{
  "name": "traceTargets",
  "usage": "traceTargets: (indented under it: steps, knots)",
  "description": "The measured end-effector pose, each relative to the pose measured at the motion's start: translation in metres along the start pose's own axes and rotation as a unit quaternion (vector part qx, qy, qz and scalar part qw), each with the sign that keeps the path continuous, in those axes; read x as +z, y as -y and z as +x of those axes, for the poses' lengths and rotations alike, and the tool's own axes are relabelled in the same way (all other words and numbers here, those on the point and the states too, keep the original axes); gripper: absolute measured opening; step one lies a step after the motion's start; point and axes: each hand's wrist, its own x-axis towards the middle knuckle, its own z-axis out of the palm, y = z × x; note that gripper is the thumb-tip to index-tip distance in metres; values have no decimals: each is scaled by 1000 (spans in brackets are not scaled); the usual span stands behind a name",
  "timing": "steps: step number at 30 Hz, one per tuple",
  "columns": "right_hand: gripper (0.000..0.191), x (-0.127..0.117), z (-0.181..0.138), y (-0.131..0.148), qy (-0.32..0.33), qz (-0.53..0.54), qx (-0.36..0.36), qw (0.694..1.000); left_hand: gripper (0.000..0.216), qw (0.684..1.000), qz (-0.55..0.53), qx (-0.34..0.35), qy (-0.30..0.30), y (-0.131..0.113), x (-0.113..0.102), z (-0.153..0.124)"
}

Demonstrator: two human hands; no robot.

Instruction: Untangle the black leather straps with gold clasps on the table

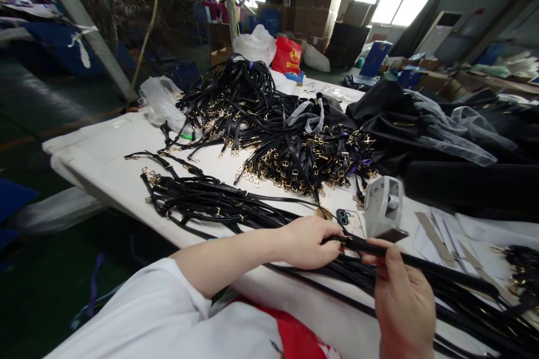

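My left hand (309,242) is closed around a black strap near a gold-coloured metal fitting. Just to its right, my right hand (404,291) pinches the same black strap (438,269) between thumb and fingers. The strap runs off toward the lower right over a bundle of similar straps (197,196), which lies along the front of the white table (113,146). Gold clasps and buckles show at the bundle's left end. What lies inside my left fist is hidden.
Behind the bundle are heaps of black straps with gold buckles (295,162). A tape dispenser (384,207) and a phone (350,221) stand near my hands. Black bags (391,118) with clear plastic lie at right. A red bag (287,55) is at the back.
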Motion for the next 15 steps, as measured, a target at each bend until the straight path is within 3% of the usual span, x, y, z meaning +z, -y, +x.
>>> traceTargets:
  steps: [7, 15]
  knots:
    - [39, 3, 1, -2, -6, 45, -8, 999, 21, 999, 11, 12, -41, 5, 4, 1]
    - [42, -3, 3, -10, -17, 37, 30, 999, 20, 998, 35, 46, -30, 2, 4, 5]
